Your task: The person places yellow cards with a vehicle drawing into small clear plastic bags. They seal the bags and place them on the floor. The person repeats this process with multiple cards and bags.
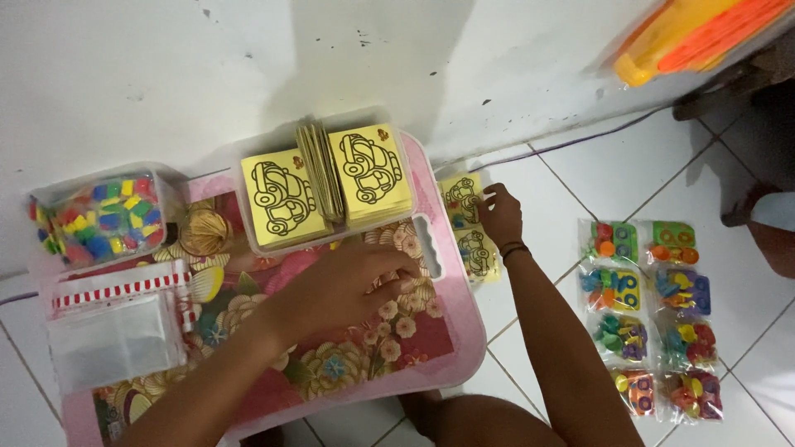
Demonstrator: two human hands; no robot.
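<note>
Yellow cards [369, 174]: thin matt paper or card, black line print.
Clear tub [248, 153]: translucent plastic, smooth.
Small table [464, 331]: pink plastic rim, glossy floral top.
Coloured pieces [108, 217]: shiny plastic, in a clear container.
Toy packets [613, 290]: glossy transparent film.
Floor [580, 165]: white glazed tile, smooth.
Wall [166, 66]: matt, scuffed paint.

Even, fairly bright indoor light falls from above and behind the viewer, throwing a broad soft grey shadow up the white wall [373, 50] behind the far edge of the pink floral counter [464, 331], while the picture is slightly soft, with orange plastic blurred at the top right corner.
</note>
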